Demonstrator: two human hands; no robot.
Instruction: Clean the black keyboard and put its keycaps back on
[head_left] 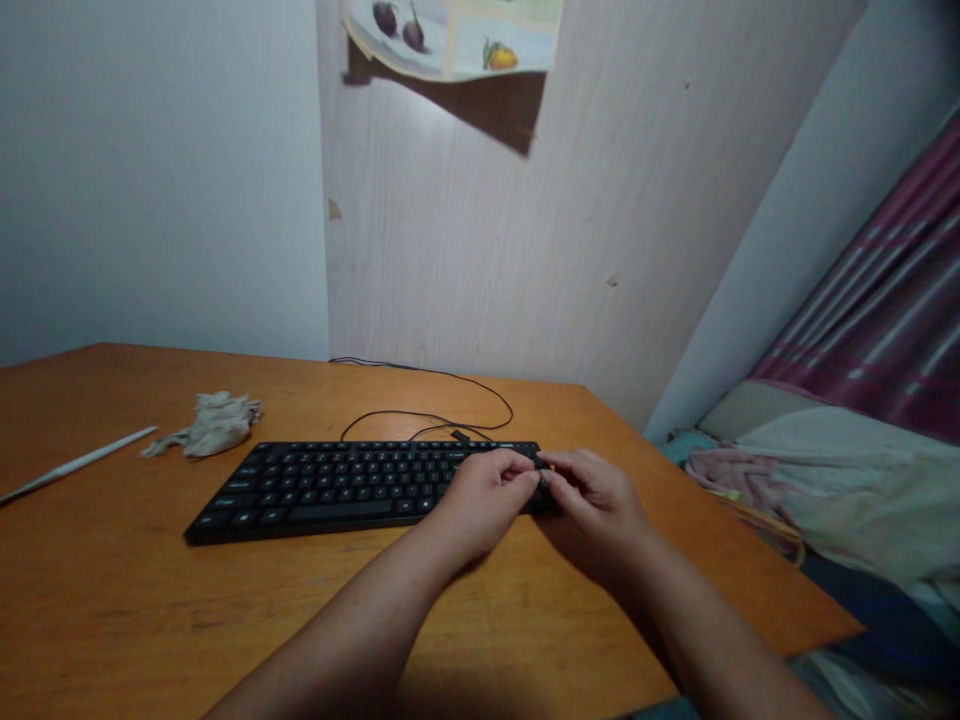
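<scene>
A black keyboard (330, 485) lies on the wooden table, its right end partly covered by my hands. My left hand (491, 495) is over that right end, thumb and fingers pinched together. Facing it from the right, my right hand (596, 495) has its thumb and forefinger closed at the same spot. Something small and dark shows between the fingertips of both hands. Whether it is a loose piece or part of the keyboard, I cannot tell.
Behind the keyboard a thin black cable (442, 372) loops across the table (480, 640). A crumpled greyish cloth (217, 425) and a slim white stick-like tool (82, 462) lie at the left. Bedding (832, 480) is beyond the table's right edge.
</scene>
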